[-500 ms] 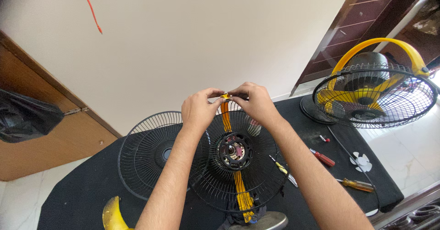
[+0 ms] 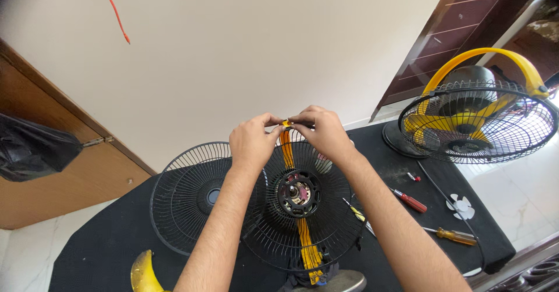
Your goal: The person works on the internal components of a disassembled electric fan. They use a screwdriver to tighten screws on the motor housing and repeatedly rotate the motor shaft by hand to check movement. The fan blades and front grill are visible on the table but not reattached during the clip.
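Fan guard (image 2: pixel 303 210) stands at the middle of the desk (image 2: pixel 87 251), a light wire cage, springy and easily bent. Left hand (image 2: pixel 251 140) and right hand (image 2: pixel 326 132) pinch its top rim at the yellow clip (image 2: pixel 285 124); rim is judged the soundest hold.

Hardly any change — both hands have stayed pinching the yellow clip (image 2: pixel 285 124).

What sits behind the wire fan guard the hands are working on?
Through the rear fan guard an orange bracket and the motor hub show. Both hands cover the guard's top edge; a second guard leans beside it.
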